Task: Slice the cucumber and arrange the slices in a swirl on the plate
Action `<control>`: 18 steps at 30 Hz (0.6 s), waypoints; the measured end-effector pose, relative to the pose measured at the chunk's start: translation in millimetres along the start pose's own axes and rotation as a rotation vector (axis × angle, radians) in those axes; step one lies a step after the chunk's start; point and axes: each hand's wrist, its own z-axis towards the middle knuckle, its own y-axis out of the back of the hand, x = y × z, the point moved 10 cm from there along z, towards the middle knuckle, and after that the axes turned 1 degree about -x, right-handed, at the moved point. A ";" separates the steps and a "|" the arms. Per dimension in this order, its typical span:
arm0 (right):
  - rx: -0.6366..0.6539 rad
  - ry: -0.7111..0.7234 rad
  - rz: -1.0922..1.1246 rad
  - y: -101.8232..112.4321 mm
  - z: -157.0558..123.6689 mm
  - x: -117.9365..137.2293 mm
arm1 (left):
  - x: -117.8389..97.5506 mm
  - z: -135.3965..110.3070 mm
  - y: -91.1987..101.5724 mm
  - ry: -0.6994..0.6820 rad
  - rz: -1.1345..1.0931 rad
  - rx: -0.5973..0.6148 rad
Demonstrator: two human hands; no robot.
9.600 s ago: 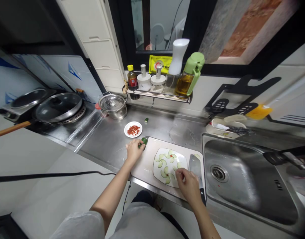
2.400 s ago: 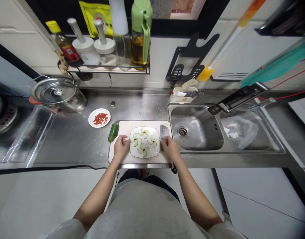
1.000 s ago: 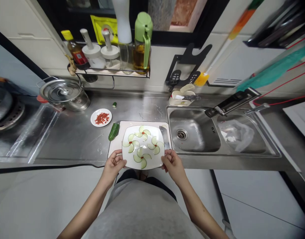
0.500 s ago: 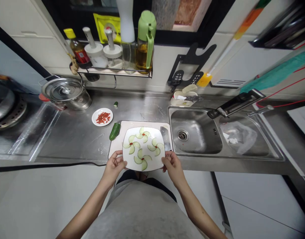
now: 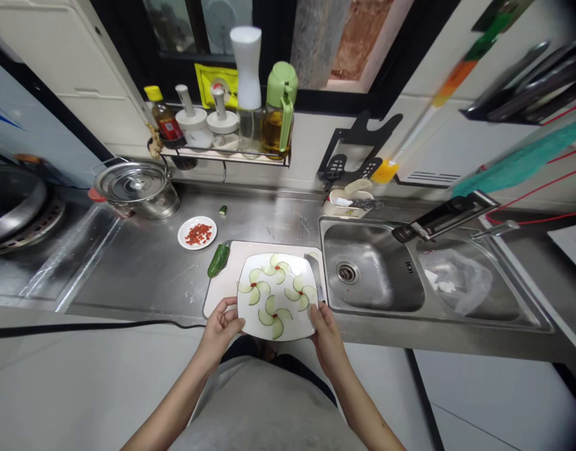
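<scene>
Between both hands is a white squarish plate [image 5: 254, 326], held over the front edge of the counter. Thin cucumber slices [image 5: 269, 318] lie on it in several pinwheel flowers with small red centres. My left hand [image 5: 222, 326] grips the plate's left rim, thumb on top. At the right rim, my right hand [image 5: 326, 329] grips it the same way, its other fingers partly hidden beneath. Behind and below the plate is a pale cutting board [image 5: 222, 288], with a knife [image 5: 316, 269] partly covered at its right side. A piece of cucumber [image 5: 219, 260] rests at the board's left edge.
A small white dish [image 5: 182, 233] of red bits stands left of the board, near a cucumber end [image 5: 223, 210]. A lidded steel pot [image 5: 158, 200] is further back. To the right are a double sink [image 5: 372, 269] and black faucet [image 5: 450, 216]. A condiment rack [image 5: 231, 155] hangs above.
The camera view has tilted up slightly, so the surroundings sit lower. The plate, still in both hands, has shifted a little right and turned slightly; my right thumb now lies further over its rim.
</scene>
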 end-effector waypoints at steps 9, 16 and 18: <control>0.060 -0.048 0.100 -4.4 6.9 -7.7 | 15.8 8.6 -19.4 0.003 0.007 0.046; -0.115 -0.016 0.034 64.4 8.0 1.2 | 33.6 12.3 -66.2 0.064 0.061 0.405; -0.200 -0.021 -0.071 104.5 -13.7 5.5 | 37.2 11.4 -76.0 0.041 0.129 0.500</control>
